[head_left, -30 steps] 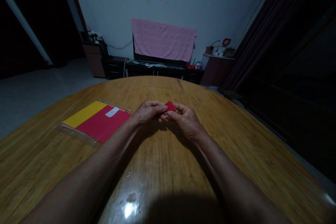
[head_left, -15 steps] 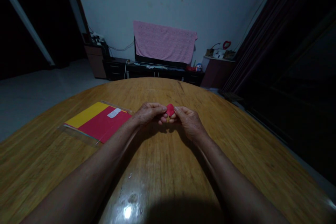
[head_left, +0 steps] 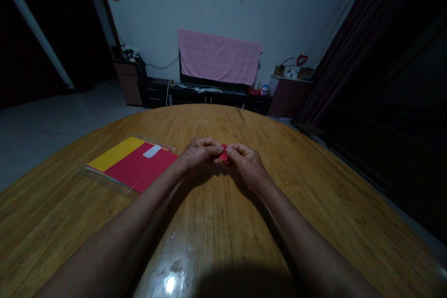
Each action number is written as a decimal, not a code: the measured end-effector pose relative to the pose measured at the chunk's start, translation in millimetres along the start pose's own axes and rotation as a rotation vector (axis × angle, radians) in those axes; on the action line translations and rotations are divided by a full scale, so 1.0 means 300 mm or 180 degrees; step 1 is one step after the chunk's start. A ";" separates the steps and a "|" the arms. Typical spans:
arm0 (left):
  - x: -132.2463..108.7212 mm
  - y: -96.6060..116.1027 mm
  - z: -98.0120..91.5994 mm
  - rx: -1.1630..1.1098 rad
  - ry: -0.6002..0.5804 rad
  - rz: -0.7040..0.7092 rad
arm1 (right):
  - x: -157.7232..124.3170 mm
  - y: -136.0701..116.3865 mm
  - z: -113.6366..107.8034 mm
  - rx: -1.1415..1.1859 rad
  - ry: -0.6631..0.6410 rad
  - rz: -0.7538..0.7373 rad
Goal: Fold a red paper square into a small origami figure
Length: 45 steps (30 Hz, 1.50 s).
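A small piece of folded red paper (head_left: 224,154) is pinched between my two hands, just above the wooden table. My left hand (head_left: 201,152) grips its left side with thumb and fingers closed. On the other side my right hand (head_left: 246,160) holds it, the thumb pressed on the front of the paper. The fingers cover much of the paper, so its full shape is hidden. A plastic sleeve of coloured paper sheets (head_left: 139,165), yellow and red on top with a white label, lies left of my left forearm.
The round wooden table (head_left: 216,223) spreads under both arms. Beyond its far edge stand a low black cabinet (head_left: 153,95) and a screen draped with a pink cloth (head_left: 220,56). A dark curtain (head_left: 335,42) hangs at the right.
My thumbs have come closer together over the red paper, and less of it shows. The paper sits slightly lower and further left; the sleeve of sheets stays in place.
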<state>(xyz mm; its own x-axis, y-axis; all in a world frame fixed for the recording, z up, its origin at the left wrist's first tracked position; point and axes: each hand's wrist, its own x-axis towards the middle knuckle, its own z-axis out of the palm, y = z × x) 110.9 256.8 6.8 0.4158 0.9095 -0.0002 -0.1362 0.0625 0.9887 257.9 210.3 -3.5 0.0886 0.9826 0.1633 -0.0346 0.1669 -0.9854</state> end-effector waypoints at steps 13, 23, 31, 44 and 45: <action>-0.021 0.026 -0.004 0.0380 -0.0100 0.0056 | -0.006 -0.005 -0.009 -0.0015 -0.0083 0.0195; -0.018 0.004 0.027 0.0488 0.0047 0.0051 | 0.013 0.022 -0.019 -0.0269 0.0129 -0.0010; -0.023 0.014 0.035 0.0424 0.0191 0.0039 | 0.013 0.029 -0.018 -0.0306 0.0096 0.0017; -0.020 0.021 0.032 0.0360 0.0141 -0.0051 | -0.004 0.009 -0.005 0.0414 -0.0117 0.0507; -0.020 0.020 0.031 0.0320 0.0119 -0.0064 | -0.004 0.010 -0.005 0.0412 -0.0105 0.0502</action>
<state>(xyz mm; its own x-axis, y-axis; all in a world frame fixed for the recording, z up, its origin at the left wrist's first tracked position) 116.0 247.9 14.2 0.3834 0.9233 -0.0239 -0.0364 0.0410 0.9985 259.1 209.4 -6.8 0.0396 0.9992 0.0111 -0.1735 0.0178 -0.9847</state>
